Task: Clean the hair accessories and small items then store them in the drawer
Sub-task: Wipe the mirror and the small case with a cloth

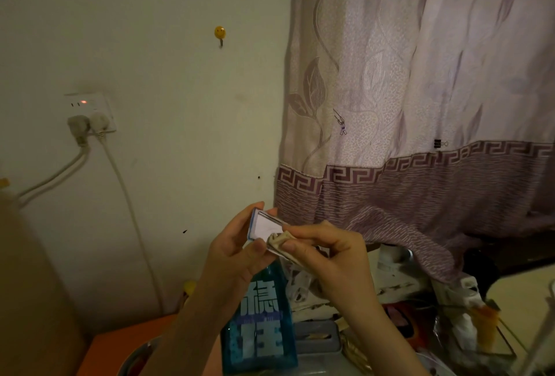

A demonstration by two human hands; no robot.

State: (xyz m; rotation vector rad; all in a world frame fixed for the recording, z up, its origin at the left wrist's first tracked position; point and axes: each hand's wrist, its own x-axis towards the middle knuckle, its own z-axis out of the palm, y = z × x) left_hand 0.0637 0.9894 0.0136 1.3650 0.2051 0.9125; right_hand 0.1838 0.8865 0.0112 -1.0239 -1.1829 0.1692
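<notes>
My left hand (237, 243) holds a small flat rectangular item (264, 227) with a pale face and a blue-white edge, raised in front of the wall. Its fingers curl round the far edge and its thumb sits on the near side. My right hand (327, 249) pinches a crumpled beige cloth (277, 242) against the item's lower right corner. What the item is cannot be told. No drawer shows.
A blue bottle (259, 330) with large white characters stands below my hands on a cluttered surface with a grey box (318, 336) and small containers (483, 327). A purple curtain (420, 105) hangs at the right. A wall socket (90, 114) with two cords is at the left.
</notes>
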